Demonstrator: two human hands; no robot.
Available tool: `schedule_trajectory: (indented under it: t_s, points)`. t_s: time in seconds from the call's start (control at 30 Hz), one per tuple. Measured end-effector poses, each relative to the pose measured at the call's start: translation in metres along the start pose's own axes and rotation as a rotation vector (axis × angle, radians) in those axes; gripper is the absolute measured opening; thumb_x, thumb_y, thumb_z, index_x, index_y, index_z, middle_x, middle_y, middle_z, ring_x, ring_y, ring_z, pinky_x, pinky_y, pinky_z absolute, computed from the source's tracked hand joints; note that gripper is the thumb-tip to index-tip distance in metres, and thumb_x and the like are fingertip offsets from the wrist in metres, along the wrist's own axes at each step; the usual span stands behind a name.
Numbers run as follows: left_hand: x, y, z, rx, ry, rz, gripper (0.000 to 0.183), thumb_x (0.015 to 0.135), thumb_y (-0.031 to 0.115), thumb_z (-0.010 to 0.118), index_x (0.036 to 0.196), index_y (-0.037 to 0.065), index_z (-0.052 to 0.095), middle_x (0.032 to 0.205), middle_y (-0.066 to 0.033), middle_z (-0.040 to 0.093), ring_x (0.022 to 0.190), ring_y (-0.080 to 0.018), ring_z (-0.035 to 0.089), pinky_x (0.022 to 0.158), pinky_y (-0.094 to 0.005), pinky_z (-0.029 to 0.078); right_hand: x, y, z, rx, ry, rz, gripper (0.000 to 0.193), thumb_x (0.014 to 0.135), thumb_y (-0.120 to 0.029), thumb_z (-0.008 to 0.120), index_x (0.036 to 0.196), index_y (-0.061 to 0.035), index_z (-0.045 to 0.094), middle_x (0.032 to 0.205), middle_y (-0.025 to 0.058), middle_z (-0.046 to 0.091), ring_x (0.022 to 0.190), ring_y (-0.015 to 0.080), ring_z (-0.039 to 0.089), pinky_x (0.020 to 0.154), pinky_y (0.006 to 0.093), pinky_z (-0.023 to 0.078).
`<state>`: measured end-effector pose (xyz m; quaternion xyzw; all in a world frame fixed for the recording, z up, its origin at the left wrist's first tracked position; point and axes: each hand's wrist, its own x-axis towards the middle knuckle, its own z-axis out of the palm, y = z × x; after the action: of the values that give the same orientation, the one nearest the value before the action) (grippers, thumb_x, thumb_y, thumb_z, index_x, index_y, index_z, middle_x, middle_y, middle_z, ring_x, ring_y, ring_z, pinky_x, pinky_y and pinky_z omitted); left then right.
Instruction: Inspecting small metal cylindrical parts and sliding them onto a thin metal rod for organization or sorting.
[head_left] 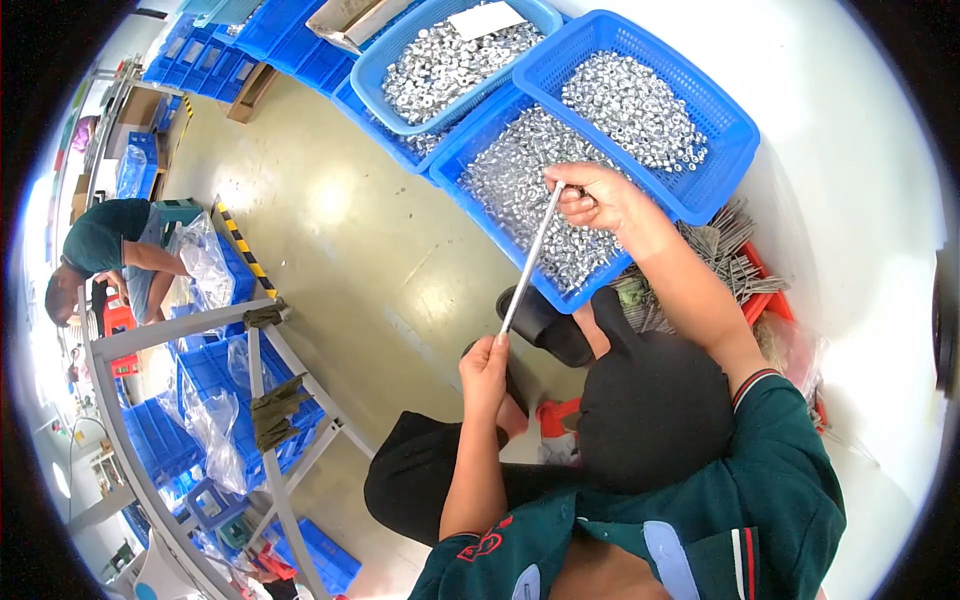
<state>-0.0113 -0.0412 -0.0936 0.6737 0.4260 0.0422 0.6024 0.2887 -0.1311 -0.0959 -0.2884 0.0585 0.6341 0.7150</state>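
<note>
A long, thin metal rod [532, 258] slants between my hands over the floor and the near basket. My left hand [484, 375] is closed on its lower end. My right hand [592, 195] pinches the upper end, its other fingers curled in; whether they also hold a small part is hidden. Beneath my right hand is a blue basket [492, 230] filled with small silvery metal pieces [530, 150] that look like nuts. Another blue basket [735, 125], holding similar pieces, overlaps its far right side.
A lighter blue basket [363, 85] of metal parts, with white paper [485, 20] on it, stands far left of these. Many thin rods [735, 260] lie in a red crate [768, 305] at my right. Left are a metal frame [180, 325], blue crates [215, 375] and a bent-over person [105, 240].
</note>
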Motion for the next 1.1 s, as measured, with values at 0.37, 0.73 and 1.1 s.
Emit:
schedule_trajectory:
  t_s: [0.37,0.73,1.1]
  points:
    - [0.002,0.004,0.004,-0.14,-0.016,-0.05,0.033,0.088,0.029,0.052,0.062,0.009,0.047,0.053,0.0066,0.037,0.045,-0.0028,0.03,0.041,-0.0193,0.022,-0.002,0.026,0.017,-0.002,-0.075,-0.141,0.031,0.092,-0.03,0.042,0.097,-0.0018,0.053,0.057,-0.0046,0.035,0.042,0.0026,0.03,0.035,0.0156,0.024]
    - [0.003,-0.001,0.004,-0.216,-0.033,-0.052,0.033,0.088,0.029,0.052,0.062,0.009,0.047,0.051,0.0063,0.037,0.042,-0.0033,0.031,0.039,-0.0198,0.023,-0.002,0.011,0.006,-0.035,-0.05,-0.234,0.017,0.087,-0.012,0.052,0.098,0.0008,0.055,0.08,0.0026,0.053,0.047,0.002,0.036,0.038,0.0135,0.028]
    - [0.002,-0.003,0.006,-0.134,-0.016,-0.046,0.034,0.088,0.022,0.054,0.06,0.006,0.045,0.056,0.0073,0.036,0.053,-0.0028,0.029,0.045,-0.021,0.024,-0.001,0.012,0.009,-0.119,-0.014,-0.283,0.014,0.085,-0.01,0.056,0.094,0.001,0.058,0.066,-0.0038,0.045,0.046,0.0018,0.034,0.037,0.0141,0.026]
